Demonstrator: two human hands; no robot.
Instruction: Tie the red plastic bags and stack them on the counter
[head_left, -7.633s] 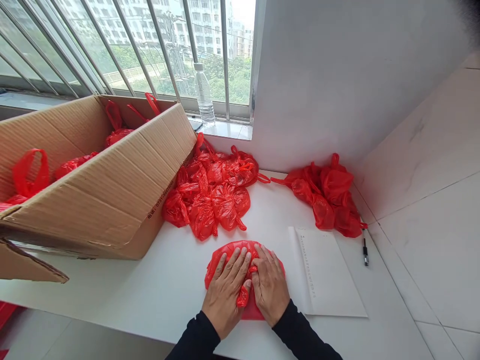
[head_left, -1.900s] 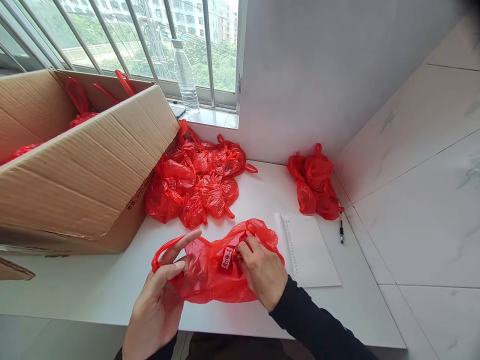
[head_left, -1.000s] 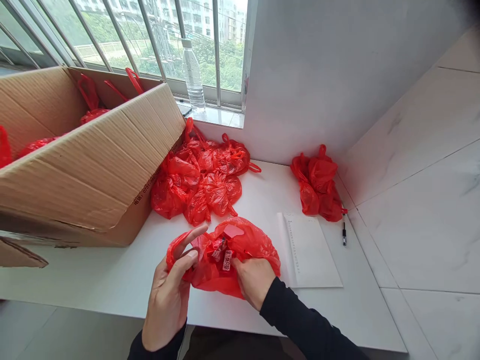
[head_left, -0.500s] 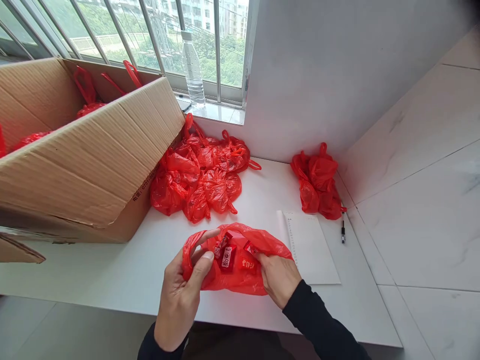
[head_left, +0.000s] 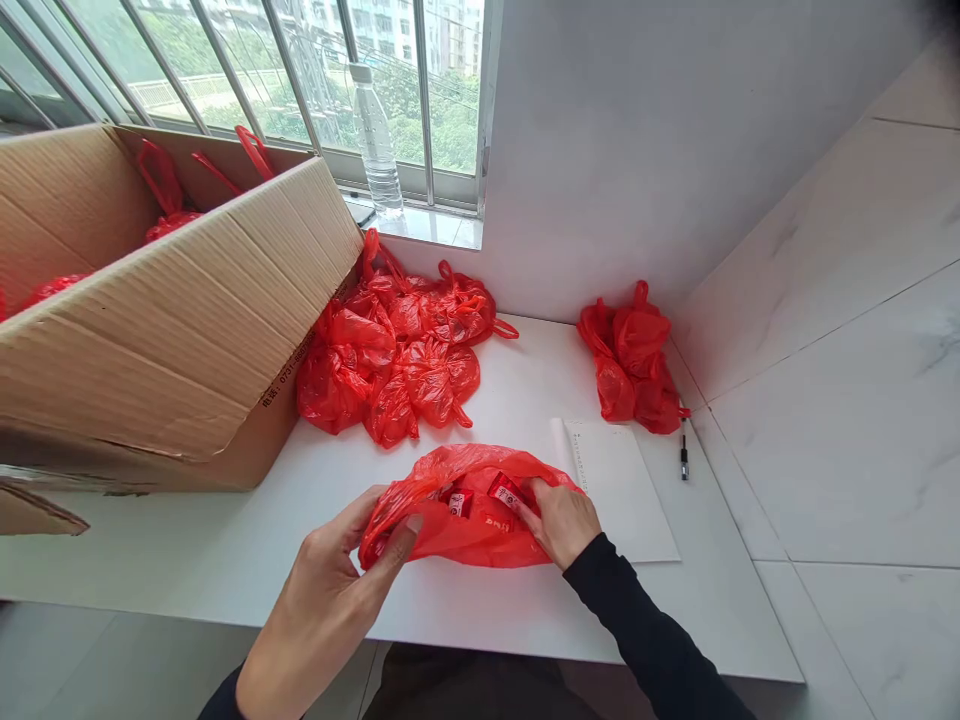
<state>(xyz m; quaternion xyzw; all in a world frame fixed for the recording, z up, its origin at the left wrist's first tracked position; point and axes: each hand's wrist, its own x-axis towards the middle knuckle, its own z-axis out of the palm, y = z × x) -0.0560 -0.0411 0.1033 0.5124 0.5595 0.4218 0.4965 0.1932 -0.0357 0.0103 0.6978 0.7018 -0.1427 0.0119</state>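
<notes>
In front of me on the table lies an opened red plastic bag (head_left: pixel 465 550), its mouth facing up. My left hand (head_left: pixel 337 580) grips the bag's left rim, thumb on the near side and the other fingers partly behind the plastic. Inside are small red packets with white print, among them one packet (head_left: pixel 459 503) near the middle. My right hand (head_left: pixel 562 520) reaches in at the right side, with thumb and fingers closed on another small red packet (head_left: pixel 508 490). Some of its fingertips are hidden by the bag.
Tied red bags (head_left: pixel 405 350) are heaped beside a large cardboard box (head_left: pixel 180 320) that holds more. Another red bag cluster (head_left: pixel 630 355) sits by the wall, near a notebook (head_left: pixel 622 490) and a pen (head_left: pixel 684 455). A water bottle (head_left: pixel 377 150) stands on the windowsill.
My left hand has shifted left and now holds the bag's rim bunched, pulling it outward. My right hand stays in the bag, the packet by its fingers turned and more visible.
</notes>
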